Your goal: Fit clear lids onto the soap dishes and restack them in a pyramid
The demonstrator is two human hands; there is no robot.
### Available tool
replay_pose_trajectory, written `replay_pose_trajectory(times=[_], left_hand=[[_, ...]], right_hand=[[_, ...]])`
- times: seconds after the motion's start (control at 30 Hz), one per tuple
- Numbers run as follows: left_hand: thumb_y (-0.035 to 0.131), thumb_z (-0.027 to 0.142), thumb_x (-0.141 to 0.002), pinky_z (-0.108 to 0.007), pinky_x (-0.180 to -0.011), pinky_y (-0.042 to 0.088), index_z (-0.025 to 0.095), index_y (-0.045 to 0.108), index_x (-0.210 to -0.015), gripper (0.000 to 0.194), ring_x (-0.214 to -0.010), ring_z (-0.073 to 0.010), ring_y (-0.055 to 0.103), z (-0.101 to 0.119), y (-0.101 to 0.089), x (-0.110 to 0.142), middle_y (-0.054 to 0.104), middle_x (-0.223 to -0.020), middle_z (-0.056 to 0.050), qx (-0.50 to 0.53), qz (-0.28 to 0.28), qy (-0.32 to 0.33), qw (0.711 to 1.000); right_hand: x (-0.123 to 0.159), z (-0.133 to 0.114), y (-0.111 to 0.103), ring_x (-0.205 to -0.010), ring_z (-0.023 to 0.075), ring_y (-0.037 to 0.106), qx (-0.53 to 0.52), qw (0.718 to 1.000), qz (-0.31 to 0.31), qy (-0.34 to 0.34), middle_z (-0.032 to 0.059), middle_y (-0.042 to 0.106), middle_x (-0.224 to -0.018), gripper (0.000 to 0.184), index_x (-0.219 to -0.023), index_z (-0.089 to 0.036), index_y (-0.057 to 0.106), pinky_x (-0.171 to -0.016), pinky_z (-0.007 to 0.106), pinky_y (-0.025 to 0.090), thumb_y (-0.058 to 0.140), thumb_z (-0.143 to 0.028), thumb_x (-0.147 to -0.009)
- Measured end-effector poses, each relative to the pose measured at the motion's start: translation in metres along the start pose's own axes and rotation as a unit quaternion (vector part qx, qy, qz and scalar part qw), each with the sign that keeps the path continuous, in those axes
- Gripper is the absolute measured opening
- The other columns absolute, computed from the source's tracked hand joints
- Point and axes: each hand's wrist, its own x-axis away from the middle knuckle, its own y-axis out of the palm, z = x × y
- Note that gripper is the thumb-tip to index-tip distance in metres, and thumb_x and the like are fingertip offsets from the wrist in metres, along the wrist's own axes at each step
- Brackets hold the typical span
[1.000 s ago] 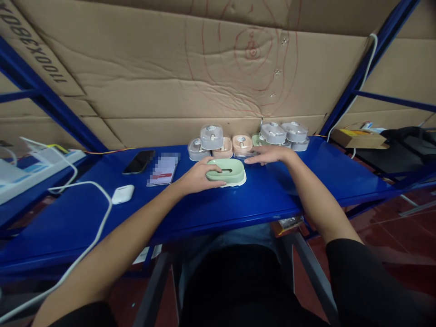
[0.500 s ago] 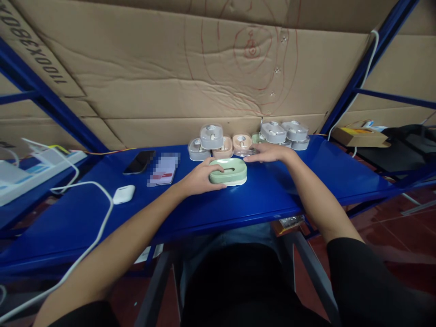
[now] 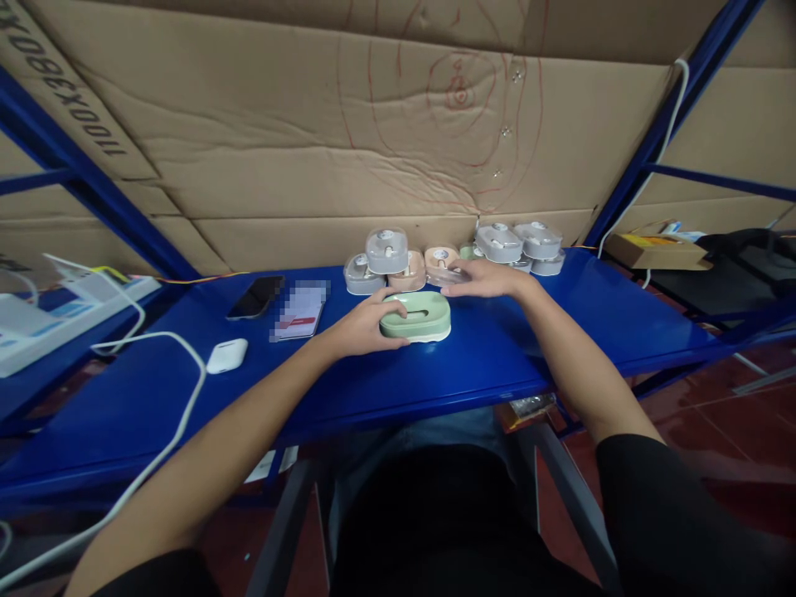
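Note:
My left hand (image 3: 361, 325) is closed over the left end of a pale green oval case (image 3: 426, 316) with a cream base, which rests on the blue table (image 3: 497, 356). My right hand (image 3: 488, 278) hovers just behind it, fingers stretched flat toward the left. Its fingertips touch a clear plastic piece (image 3: 453, 277) in front of a pink round case (image 3: 439, 257). Several round cases with clear lids are clustered at the back, some stacked, such as a grey one (image 3: 386, 249) and those at the right (image 3: 519, 242).
A black phone (image 3: 254, 297), a card (image 3: 298, 311) and a white earbud case (image 3: 227, 355) lie to the left. A white cable (image 3: 180, 406) loops across the table's left side. Cardboard (image 3: 311, 149) walls the back; a box (image 3: 652, 251) sits right.
My left hand pushed the green case a little farther back. My right hand rose slightly and shifted back toward the pink case.

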Motion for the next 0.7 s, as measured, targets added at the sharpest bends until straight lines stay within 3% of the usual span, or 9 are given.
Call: replay_pose_trajectory(times=[0.1,0.3,0.43,0.6,0.7], left_hand=[[0.088,0.047,-0.083,-0.059,-0.125,0.049,0.024,0.073,-0.112,0.040,-0.147,-0.0413,0.060,-0.002,0.002,0.000,0.052,-0.164,-0.014,0.008,0.006,0.014,1.000],[0.087,0.042,-0.082,-0.060,-0.120,0.053,0.023,0.072,-0.108,0.036,-0.138,-0.0392,0.065,-0.004,0.007,0.000,0.058,-0.153,-0.014,0.008,0.014,0.015,1.000],[0.085,0.039,-0.083,-0.059,-0.119,0.054,0.023,0.072,-0.108,0.032,-0.136,-0.0371,0.066,-0.005,0.007,0.000,0.058,-0.152,-0.013,0.012,0.015,0.034,0.999],[0.082,0.043,-0.086,-0.057,-0.115,0.056,0.023,0.072,-0.110,0.032,-0.132,-0.0362,0.069,-0.003,0.006,0.000,0.058,-0.154,-0.014,0.001,0.006,0.041,0.999],[0.081,0.044,-0.087,-0.056,-0.116,0.056,0.023,0.069,-0.121,0.041,-0.135,-0.0379,0.068,0.000,0.006,0.000,0.061,-0.153,-0.015,-0.006,0.013,0.040,0.999]], right_hand=[[0.000,-0.005,0.006,-0.141,0.0426,0.068,-0.021,0.998,0.020,-0.048,0.0185,0.068,-0.159,0.104,-0.166,-0.019,0.054,-0.119,0.057,0.055,0.074,-0.084,-0.088],[-0.006,-0.003,0.017,-0.142,0.0396,0.068,-0.037,0.988,0.067,-0.136,0.0163,0.066,-0.162,0.094,-0.162,-0.021,0.059,-0.120,0.056,0.055,0.080,-0.074,-0.087],[-0.007,0.000,0.018,-0.137,0.0408,0.071,-0.040,0.985,0.101,-0.137,0.0189,0.069,-0.157,0.092,-0.160,-0.017,0.060,-0.117,0.056,0.057,0.080,-0.072,-0.089],[-0.006,-0.002,0.018,-0.131,0.0400,0.074,-0.031,0.987,0.097,-0.126,0.0202,0.072,-0.153,0.091,-0.158,-0.016,0.061,-0.112,0.053,0.060,0.081,-0.072,-0.089],[-0.007,-0.004,0.018,-0.132,0.0408,0.073,-0.021,0.988,0.092,-0.118,0.0206,0.072,-0.152,0.090,-0.156,-0.016,0.063,-0.112,0.055,0.059,0.080,-0.072,-0.089]])
